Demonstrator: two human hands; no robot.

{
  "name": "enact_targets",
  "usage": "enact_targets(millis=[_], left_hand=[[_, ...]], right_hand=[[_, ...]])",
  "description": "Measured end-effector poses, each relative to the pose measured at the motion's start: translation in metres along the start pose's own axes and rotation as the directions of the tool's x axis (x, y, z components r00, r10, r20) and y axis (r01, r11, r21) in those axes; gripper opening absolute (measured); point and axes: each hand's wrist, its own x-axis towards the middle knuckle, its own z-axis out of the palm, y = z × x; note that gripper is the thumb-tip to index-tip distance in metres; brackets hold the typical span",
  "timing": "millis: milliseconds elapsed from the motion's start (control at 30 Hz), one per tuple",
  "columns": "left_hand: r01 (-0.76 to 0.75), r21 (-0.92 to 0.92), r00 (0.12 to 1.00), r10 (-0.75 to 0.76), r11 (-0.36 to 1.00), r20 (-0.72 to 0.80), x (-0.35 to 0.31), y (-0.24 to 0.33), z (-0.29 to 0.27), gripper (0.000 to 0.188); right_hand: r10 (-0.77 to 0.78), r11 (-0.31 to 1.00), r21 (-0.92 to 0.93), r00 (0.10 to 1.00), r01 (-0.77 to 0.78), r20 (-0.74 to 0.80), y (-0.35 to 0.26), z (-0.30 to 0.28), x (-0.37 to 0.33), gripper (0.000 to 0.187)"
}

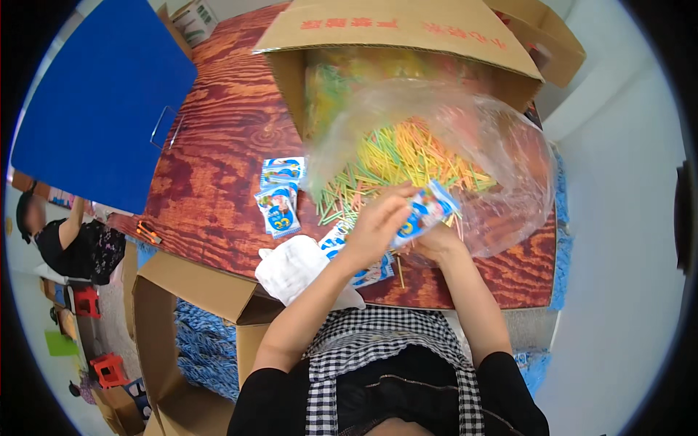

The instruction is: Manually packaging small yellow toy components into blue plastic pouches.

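My left hand (pixel 379 224) closes its fingers on the left side of a small blue-and-white packet (pixel 424 216). Just below and right of it, my right hand (pixel 440 243) also grips the packet, with most of its fingers hidden behind it. Beyond both hands, thin coloured sticks (pixel 407 154) in yellow, green and orange spill from a clear plastic bag (pixel 512 207). More blue-and-white packets (pixel 374 273) lie beneath my left hand, partly covered. A bunched white cloth (pixel 294 267) rests left of my left wrist.
A large cardboard box (pixel 400 25) lies open toward me, with the bag inside. Similar packets (pixel 279 211) are stacked on the red wood-grain table (pixel 225 145). Left are a blue panel (pixel 109 94), an orange cutter (pixel 148 232), an open carton (pixel 200 280) of blue packets and another person (pixel 69 236).
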Motion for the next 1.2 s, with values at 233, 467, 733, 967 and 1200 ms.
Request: enact_targets(millis=[233,467,733,967,1200], left_hand=[[0.051,-0.992,0.882,-0.472,0.118,-0.011,-0.029,-0.005,-0.010,0.036],[0.128,-0.991,0.812,-0.577,0.032,0.087,-0.055,-0.011,0.005,0.024],[0.096,-0.995,0.844,-0.526,-0.034,0.100,-0.055,-0.018,0.005,0.022],[0.120,-0.989,0.792,-0.591,-0.090,0.150,-0.026,-0.010,0.020,0.022],[0.137,-0.967,0.803,-0.548,-0.213,0.235,-0.011,0.002,0.028,0.019]], right_hand=[[-0.285,0.935,0.239,0.957,0.263,0.060,0.001,-0.002,0.008,0.017],[-0.451,0.891,-0.102,0.888,0.442,-0.088,0.005,-0.008,0.017,0.017],[-0.393,0.909,-0.227,0.899,0.349,-0.191,-0.016,-0.022,0.020,0.022],[-0.745,0.614,-0.515,0.655,0.598,-0.129,-0.018,0.001,0.012,0.015],[-0.690,0.721,-0.296,0.689,0.626,-0.223,0.005,0.016,0.000,0.009]])
